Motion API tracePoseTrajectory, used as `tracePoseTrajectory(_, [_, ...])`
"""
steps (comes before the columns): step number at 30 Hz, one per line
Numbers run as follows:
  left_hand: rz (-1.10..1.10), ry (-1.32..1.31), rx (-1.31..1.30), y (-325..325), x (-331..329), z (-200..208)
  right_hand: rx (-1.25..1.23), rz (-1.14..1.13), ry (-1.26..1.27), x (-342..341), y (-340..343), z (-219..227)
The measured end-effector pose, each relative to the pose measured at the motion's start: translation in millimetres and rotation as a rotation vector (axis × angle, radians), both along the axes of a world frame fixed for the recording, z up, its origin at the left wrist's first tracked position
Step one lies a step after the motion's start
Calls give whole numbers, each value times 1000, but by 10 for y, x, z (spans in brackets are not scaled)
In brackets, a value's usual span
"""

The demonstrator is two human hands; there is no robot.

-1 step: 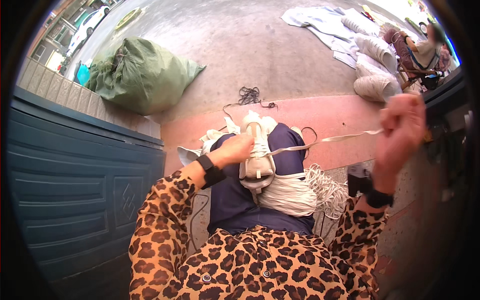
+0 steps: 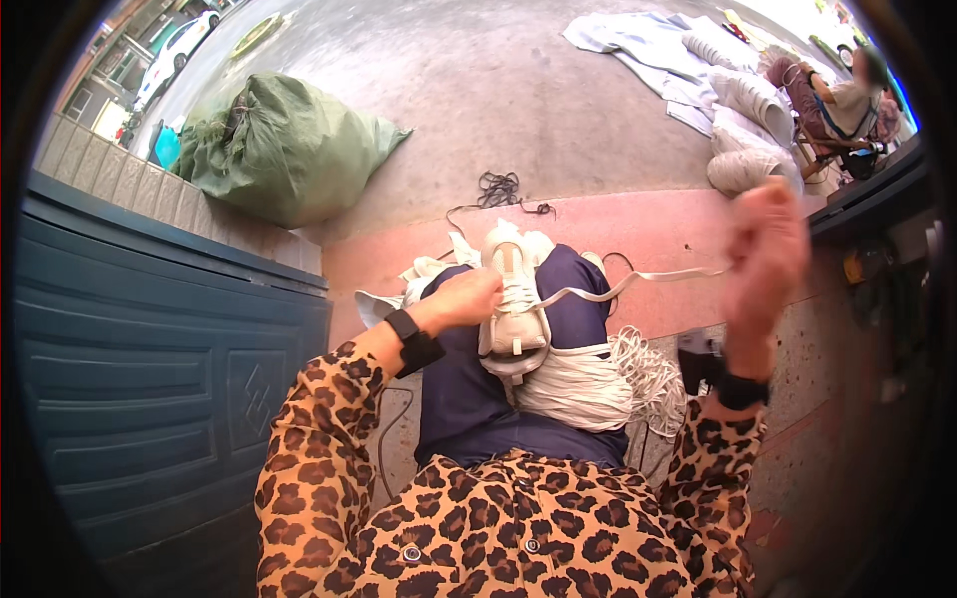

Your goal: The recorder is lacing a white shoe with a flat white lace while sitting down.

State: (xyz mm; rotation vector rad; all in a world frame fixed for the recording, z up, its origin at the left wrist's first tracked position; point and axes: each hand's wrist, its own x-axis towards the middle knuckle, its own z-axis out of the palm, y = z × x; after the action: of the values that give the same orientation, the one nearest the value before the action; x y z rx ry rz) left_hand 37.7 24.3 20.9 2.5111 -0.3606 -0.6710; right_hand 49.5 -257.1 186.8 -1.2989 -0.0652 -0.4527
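A pale beige and white shoe (image 2: 520,331) rests between my knees, its heel toward me. White lace crosses its front. My left hand (image 2: 474,299) is closed at the shoe's left side beside the lacing; its fingertips are partly hidden. From the shoe's right side a white shoelace (image 2: 638,279) runs in a loose wave to my raised right hand (image 2: 770,239). That hand is closed on the lace and smeared by motion. A thick bundle of white laces (image 2: 573,391) is wrapped round my right thigh, its loose ends (image 2: 648,374) spilling off to the right.
A tangle of dark cord (image 2: 498,189) lies on the floor ahead. To the left stand a big green sack (image 2: 289,149) and a blue panelled door (image 2: 150,369). Stacked pale shoe parts (image 2: 748,105) and white cloth (image 2: 638,50) lie far right, near a seated person (image 2: 847,105).
My right hand has moved left, toward the shoe, and the lace has gone from nearly straight to wavy and slack. My left hand and the shoe have hardly moved.
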Motion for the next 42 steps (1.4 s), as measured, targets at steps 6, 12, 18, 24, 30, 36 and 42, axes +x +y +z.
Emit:
tracePoseTrajectory(6, [-144,-80,73,77,-129,17,-691,755,442,-233,675,-1524])
tracePoseTrajectory(12, [-260,-549,323,-1,-462,127,-1325,470,129,-591,1255,-1820])
tracePoseTrajectory(18, [52,-579,415,4,-699,-36,-1503,475,-163,-591,1397,-1922])
tracePoseTrajectory(24, [366,-582,339,-74,-639,-69,-1104,748,-230,-341,1120,-1700])
tracePoseTrajectory(30, [594,-372,-9,36,-648,-204,680,1016,99,79,549,654])
tracePoseTrajectory(36, [319,6,-494,-119,-166,427,807,1119,62,87,242,1298])
tracePoseTrajectory(42, [2,367,-933,-359,115,1068,365,1267,-37,424,531,1041])
